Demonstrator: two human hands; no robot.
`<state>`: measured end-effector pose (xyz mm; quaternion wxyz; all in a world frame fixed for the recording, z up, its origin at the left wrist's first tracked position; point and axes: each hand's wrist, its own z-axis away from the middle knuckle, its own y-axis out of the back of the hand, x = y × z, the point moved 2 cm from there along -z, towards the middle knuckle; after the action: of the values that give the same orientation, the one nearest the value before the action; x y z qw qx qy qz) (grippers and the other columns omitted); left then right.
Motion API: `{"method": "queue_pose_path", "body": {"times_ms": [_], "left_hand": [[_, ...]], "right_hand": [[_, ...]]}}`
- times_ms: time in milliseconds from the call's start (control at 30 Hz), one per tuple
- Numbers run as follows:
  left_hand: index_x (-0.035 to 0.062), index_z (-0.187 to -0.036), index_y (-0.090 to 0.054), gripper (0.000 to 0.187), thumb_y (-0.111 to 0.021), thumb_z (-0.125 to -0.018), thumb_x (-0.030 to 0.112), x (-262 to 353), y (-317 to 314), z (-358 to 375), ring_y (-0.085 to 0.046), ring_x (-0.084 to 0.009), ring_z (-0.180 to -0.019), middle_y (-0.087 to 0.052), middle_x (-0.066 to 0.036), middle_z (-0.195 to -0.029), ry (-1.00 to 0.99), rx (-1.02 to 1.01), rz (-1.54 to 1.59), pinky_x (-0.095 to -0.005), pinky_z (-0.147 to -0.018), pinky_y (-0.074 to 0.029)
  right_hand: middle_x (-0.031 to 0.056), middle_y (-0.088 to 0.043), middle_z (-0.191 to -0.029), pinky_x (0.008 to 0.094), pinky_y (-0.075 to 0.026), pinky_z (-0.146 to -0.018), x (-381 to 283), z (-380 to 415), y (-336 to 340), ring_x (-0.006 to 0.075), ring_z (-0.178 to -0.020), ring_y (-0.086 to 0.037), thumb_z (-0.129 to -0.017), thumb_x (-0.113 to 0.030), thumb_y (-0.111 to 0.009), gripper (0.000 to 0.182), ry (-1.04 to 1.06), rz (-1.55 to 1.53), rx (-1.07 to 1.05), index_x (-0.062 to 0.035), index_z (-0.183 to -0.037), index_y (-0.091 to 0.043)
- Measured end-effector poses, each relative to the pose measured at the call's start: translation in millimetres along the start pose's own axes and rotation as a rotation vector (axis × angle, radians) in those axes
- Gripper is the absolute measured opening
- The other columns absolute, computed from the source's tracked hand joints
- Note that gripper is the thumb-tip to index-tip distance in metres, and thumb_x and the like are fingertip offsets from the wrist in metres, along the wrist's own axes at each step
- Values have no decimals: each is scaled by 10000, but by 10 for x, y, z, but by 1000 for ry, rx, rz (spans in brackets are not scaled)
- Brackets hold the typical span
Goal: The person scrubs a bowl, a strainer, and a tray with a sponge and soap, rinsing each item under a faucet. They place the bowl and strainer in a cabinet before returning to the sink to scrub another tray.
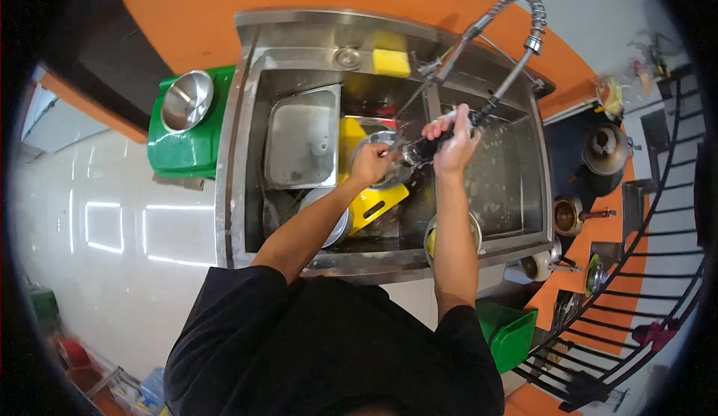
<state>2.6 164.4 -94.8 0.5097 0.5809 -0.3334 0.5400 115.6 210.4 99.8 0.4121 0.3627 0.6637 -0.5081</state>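
Observation:
My right hand (455, 143) is wrapped round the black spray head (434, 147) of the spring-hose tap (516, 72) and points it leftward. Water comes out of it towards my left hand (372, 163), which is closed over the left basin; what its fingers grip is too small to make out. Just below the left hand is a round metal vessel (393, 177), partly hidden by the hands. Under that lies a yellow board (379, 205) with a slot. A rectangular steel pan (303, 139) leans to the left, and a round metal pot (340, 225) sits below my left forearm.
The steel sink (247, 169) has two basins, the right one (501, 177) wet with suds. A yellow sponge (391, 62) lies on the back ledge. A bowl (473, 240) is partly behind my right forearm. Left stands a green bin (179, 151) with a metal bowl (187, 102).

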Motion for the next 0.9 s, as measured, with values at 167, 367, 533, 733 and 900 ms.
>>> {"method": "queue_pose_path", "body": {"times_ms": [167, 367, 533, 733, 900], "left_hand": [[47, -960, -640, 198, -526, -914, 202, 200, 11, 417, -626, -451, -833, -651, -253, -840, -118, 169, -41, -533, -716, -476], [5, -1180, -598, 351, -588, -834, 64, -257, -227, 266, -650, -420, -960, -667, -266, -1032, -64, 282, 265, -441, -876, -499], [24, -1048, -653, 171, -633, -924, 140, -215, 200, 278, -593, -121, -874, -674, -19, -964, 160, 252, 601, -276, -782, -479], [46, -902, -688, 284, -613, -961, 313, -291, 346, 301, -542, -69, -683, -653, 12, -812, 294, 299, 813, -249, -618, -432], [49, -888, -698, 378, -672, -909, 425, -205, 396, 393, -560, -82, -684, -655, 3, -797, 344, 234, 683, -259, -634, -452]], "right_hand": [[55, -436, -573, 387, -436, -568, 194, -1, 81, 195, -515, -445, -1014, -458, -438, 491, -22, -111, 8, -94, -685, -433], [63, -428, -581, 387, -427, -560, 195, 50, -148, 194, -515, -434, -1014, -464, -437, 485, -92, -149, -72, -84, -713, -431], [78, -434, -586, 409, -443, -564, 252, -87, -84, 216, -523, -444, -1023, -451, -423, 495, 93, -157, 13, -61, -718, -413], [75, -425, -569, 408, -440, -549, 254, -6, -208, 208, -499, -432, -1012, -484, -431, 511, 18, -145, -11, -68, -715, -413], [70, -428, -567, 393, -436, -540, 263, -43, -209, 200, -498, -434, -1014, -475, -431, 511, 32, -165, -15, -70, -703, -424]]}}
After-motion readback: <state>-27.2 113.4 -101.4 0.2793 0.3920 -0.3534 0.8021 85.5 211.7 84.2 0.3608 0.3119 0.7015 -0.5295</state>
